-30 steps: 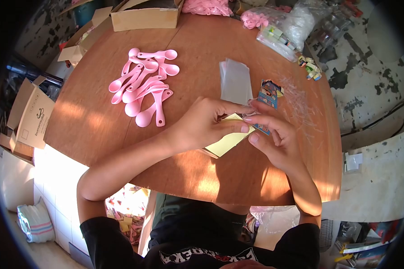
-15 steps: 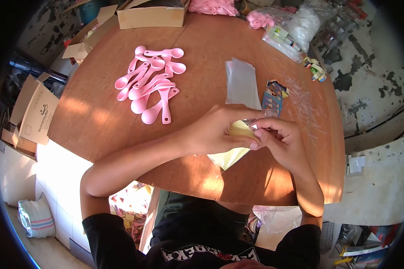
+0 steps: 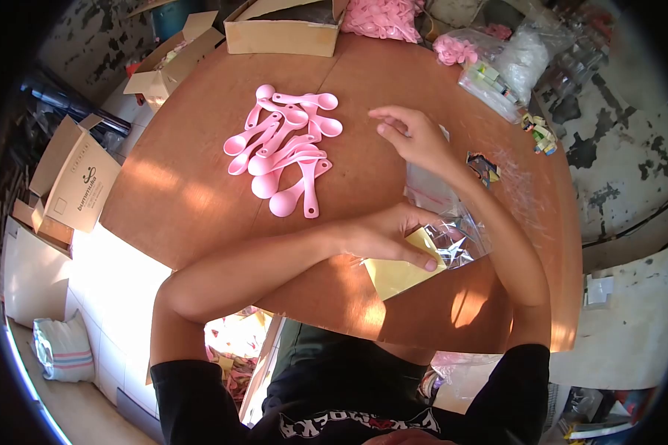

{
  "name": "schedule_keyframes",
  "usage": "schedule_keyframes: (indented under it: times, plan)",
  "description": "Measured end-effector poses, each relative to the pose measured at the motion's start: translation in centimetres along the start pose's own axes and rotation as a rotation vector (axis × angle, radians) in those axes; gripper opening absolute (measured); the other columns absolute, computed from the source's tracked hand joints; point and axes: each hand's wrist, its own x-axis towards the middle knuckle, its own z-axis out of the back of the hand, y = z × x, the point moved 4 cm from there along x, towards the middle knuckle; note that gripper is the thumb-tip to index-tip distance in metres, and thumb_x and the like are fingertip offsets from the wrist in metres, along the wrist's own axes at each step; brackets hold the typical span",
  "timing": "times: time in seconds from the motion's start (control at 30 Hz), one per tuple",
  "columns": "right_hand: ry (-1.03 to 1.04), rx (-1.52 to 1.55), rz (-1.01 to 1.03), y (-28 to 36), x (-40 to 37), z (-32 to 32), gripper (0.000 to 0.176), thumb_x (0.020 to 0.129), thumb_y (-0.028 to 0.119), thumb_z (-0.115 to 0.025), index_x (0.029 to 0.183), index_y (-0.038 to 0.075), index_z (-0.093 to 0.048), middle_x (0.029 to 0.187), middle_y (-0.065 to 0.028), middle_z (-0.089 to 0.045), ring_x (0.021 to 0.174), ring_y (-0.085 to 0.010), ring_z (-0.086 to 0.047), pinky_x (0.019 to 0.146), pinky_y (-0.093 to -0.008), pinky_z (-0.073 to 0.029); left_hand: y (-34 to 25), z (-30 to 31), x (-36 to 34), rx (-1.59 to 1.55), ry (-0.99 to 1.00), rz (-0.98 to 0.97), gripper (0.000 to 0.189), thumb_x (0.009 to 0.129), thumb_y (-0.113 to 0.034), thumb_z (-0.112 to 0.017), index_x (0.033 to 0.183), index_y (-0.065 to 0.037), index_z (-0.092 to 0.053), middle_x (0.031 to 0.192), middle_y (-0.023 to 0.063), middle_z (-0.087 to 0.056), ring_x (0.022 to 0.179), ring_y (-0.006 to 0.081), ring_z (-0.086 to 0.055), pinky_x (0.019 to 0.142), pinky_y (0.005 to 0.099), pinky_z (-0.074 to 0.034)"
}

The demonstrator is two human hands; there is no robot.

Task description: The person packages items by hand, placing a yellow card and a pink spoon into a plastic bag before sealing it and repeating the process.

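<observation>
My left hand (image 3: 393, 236) grips a yellow card packet (image 3: 401, 273) near the table's front edge, with the thumb on top. Shiny clear plastic (image 3: 459, 241) spreads out from the packet's right end. Raised over the table, my right hand (image 3: 412, 135) has its fingers apart and nothing in it, to the right of several pink spoons (image 3: 289, 148) in a loose pile. Clear plastic bags (image 3: 427, 189) lie partly under my right forearm. A small printed card (image 3: 484, 169) shows just beyond that forearm.
An open cardboard box (image 3: 280, 37) and a bag of pink pieces (image 3: 382, 18) are at the table's far edge. Clear plastic packs (image 3: 490, 89) lie at the back right. Thin plastic strips (image 3: 523, 178) are scattered on the right. More boxes (image 3: 78, 178) stand to the left.
My right hand has left the packet and moved up and to the left, its fingers now apart. My left hand still holds the packet, whose clear plastic is now spread out. The view has shifted slightly.
</observation>
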Motion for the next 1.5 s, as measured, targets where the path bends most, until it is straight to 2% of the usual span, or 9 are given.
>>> schedule_keyframes:
  times: [0.13,0.27,0.47,0.67,0.73,0.93,1.03,1.2,1.5]
  plan:
    - [-0.120,-0.073,0.477,1.5,7.0,-4.4,0.028,0.086,0.009,-0.060,0.113,0.003,-0.063,0.109,-0.0185,-0.064,0.103,-0.0351,-0.060,0.090,-0.0403,-0.048,1.1,0.5,-0.1,-0.022,0.038,0.034,0.050,0.083,-0.014,-0.074,0.128,-0.004,-0.055,0.117,0.0033,-0.061,0.110,0.0118,-0.053,0.098,0.0297,-0.041]
    - [-0.097,-0.093,0.528,1.1,9.8,-7.1,0.028,0.085,0.008,-0.059,0.112,0.003,-0.063,0.103,-0.0195,-0.065,0.098,-0.0353,-0.062,0.087,-0.0400,-0.049,-0.3,0.2,0.0,-0.055,0.047,-0.016,0.048,0.081,-0.011,-0.075,0.126,-0.004,-0.057,0.113,0.0028,-0.063,0.107,0.0119,-0.054,0.097,0.0300,-0.041]
    - [-0.213,-0.251,0.494,0.2,7.6,-5.4,0.028,0.083,0.004,-0.060,0.110,-0.002,-0.061,0.093,-0.0195,-0.065,0.082,-0.0340,-0.064,0.076,-0.0394,-0.052,-0.3,0.3,0.0,0.010,0.004,-0.053,0.049,0.080,-0.011,-0.076,0.126,-0.003,-0.058,0.113,0.0044,-0.063,0.105,0.0127,-0.055,0.097,0.0303,-0.041]
    - [-0.271,0.413,-0.065,-0.7,-2.1,3.5,0.057,0.087,-0.004,-0.052,0.140,0.005,-0.032,0.094,-0.0178,-0.065,0.083,-0.0276,-0.070,0.069,-0.0332,-0.055,0.7,0.4,0.2,0.064,-0.101,0.001,0.051,0.080,-0.008,-0.075,0.128,-0.003,-0.056,0.115,0.0037,-0.062,0.106,0.0121,-0.054,0.098,0.0284,-0.041]
    - [-0.397,0.481,-0.050,0.1,-6.3,6.9,0.065,0.087,-0.005,-0.052,0.144,0.006,-0.023,0.092,-0.0167,-0.066,0.089,-0.0282,-0.069,0.071,-0.0324,-0.056,0.7,0.4,0.2,-0.024,-0.216,0.078,0.055,0.081,-0.006,-0.073,0.132,-0.003,-0.052,0.119,0.0029,-0.060,0.110,0.0115,-0.053,0.098,0.0281,-0.041]
    - [-0.687,0.680,-0.140,1.6,-14.5,9.9,0.069,0.084,-0.006,-0.062,0.142,0.003,-0.025,0.099,-0.0164,-0.067,0.093,-0.0212,-0.067,0.082,-0.0319,-0.054,0.8,-0.1,0.3,0.006,-0.272,0.094,0.058,0.082,-0.004,-0.071,0.135,-0.004,-0.048,0.118,0.0025,-0.061,0.108,0.0099,-0.054,0.095,0.0273,-0.044]
    - [-0.634,0.674,-0.154,2.2,-16.0,8.4,0.071,0.082,-0.006,-0.065,0.141,0.003,-0.026,0.102,-0.0167,-0.067,0.093,-0.0187,-0.067,0.085,-0.0322,-0.052,0.8,-0.1,0.4,0.087,-0.292,0.046,0.057,0.083,-0.002,-0.070,0.136,-0.005,-0.047,0.119,0.0023,-0.060,0.108,0.0092,-0.055,0.093,0.0267,-0.045]
    - [-0.724,0.463,0.004,3.6,-16.2,6.5,0.063,0.085,-0.006,-0.062,0.138,0.002,-0.029,0.094,-0.0131,-0.065,0.085,-0.0164,-0.067,0.069,-0.0259,-0.055,0.4,-0.3,0.4,0.122,-0.304,0.008,0.055,0.082,-0.004,-0.072,0.133,-0.002,-0.050,0.116,0.0036,-0.061,0.107,0.0120,-0.055,0.097,0.0285,-0.043]
    - [-0.576,0.365,-0.036,4.2,-16.6,5.5,0.045,0.088,0.000,-0.063,0.129,0.001,-0.045,0.094,-0.0092,-0.067,0.082,-0.0132,-0.065,0.071,-0.0240,-0.051,0.2,-1.0,0.5,0.062,-0.329,-0.043,0.040,0.090,-0.007,-0.064,0.128,0.000,-0.052,0.115,0.0063,-0.061,0.106,0.0119,-0.057,0.094,0.0283,-0.045]
